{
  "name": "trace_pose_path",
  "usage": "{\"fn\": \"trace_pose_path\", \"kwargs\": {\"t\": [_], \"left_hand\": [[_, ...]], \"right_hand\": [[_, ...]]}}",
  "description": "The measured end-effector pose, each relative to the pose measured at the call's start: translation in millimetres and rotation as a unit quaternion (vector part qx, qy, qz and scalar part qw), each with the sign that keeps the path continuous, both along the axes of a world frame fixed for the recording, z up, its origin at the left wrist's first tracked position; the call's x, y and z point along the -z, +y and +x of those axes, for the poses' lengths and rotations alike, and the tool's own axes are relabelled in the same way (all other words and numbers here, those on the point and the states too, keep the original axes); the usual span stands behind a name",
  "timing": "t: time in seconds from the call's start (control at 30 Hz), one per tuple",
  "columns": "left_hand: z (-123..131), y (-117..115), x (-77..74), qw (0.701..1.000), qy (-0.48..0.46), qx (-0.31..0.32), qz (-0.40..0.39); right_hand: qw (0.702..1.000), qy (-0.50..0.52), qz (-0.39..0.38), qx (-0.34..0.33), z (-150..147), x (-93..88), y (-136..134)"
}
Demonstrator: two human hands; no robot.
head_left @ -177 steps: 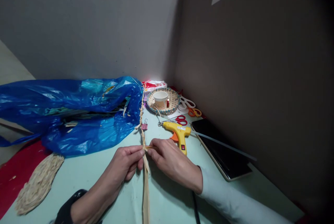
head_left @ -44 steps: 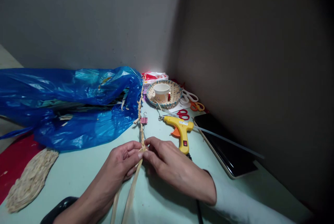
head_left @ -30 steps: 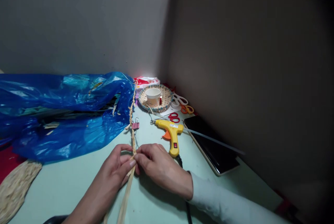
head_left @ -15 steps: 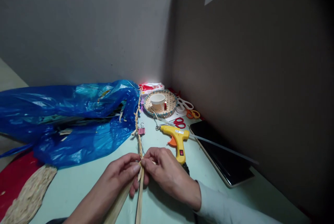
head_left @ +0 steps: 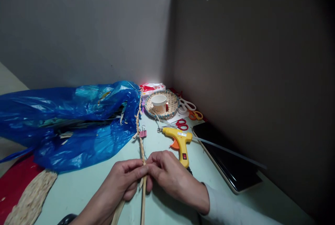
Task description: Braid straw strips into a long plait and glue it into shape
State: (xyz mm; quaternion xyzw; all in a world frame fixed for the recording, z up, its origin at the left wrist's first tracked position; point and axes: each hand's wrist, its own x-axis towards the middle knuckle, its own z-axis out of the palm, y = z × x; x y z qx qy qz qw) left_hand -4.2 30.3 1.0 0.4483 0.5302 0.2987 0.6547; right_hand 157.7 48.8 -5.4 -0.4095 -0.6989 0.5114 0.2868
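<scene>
A thin braid of pale dried plant fibre [head_left: 141,145] runs from the back of the table toward me, beside a pink binder clip [head_left: 143,133]. My left hand [head_left: 128,178] pinches the near end of the braid between thumb and forefinger. Right against it, my right hand [head_left: 167,174] pinches the same spot, its fingertips touching the left thumb. Loose flat strands [head_left: 143,200] hang from the pinch toward the near edge. The exact crossing of the strands is hidden by my fingers.
A yellow glue gun [head_left: 180,141] lies right of the braid, red-handled scissors [head_left: 181,124] behind it. Further back, a woven basket [head_left: 174,101] holds a paper cup [head_left: 158,103]. A dark tablet [head_left: 227,162] lies right, a blue plastic bag [head_left: 86,148] left, and a woven fibre piece [head_left: 34,197] near left.
My left thumb has moved right and forward over the braid's end, closing up against my right fingers. One loose strand has swung under the left hand. The view has shifted slightly.
</scene>
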Motion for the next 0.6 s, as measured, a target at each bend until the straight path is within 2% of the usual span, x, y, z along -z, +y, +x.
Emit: {"fn": "trace_pose_path", "kwargs": {"t": [0.13, 0.27, 0.43, 0.6], "left_hand": [[0.1, -2.0, 0.4, 1.000, 0.014, 0.013, 0.023], [0.4, -5.6, 12.1, 0.999, 0.024, -0.013, 0.040], [-0.1, -3.9, 25.4, 0.991, 0.062, -0.073, 0.097], [0.4, -1.4, 25.2, 0.984, 0.065, -0.099, 0.137]], "right_hand": [[0.999, -0.025, 0.001, -0.040, 4.0, -6.4, 2.2], [0.988, -0.135, 0.072, -0.020, 4.3, -14.4, -6.4], [0.938, -0.322, 0.129, 0.014, -2.6, -26.2, -20.0], [0.904, -0.396, 0.164, 0.009, -6.3, -31.8, -22.7]]}}
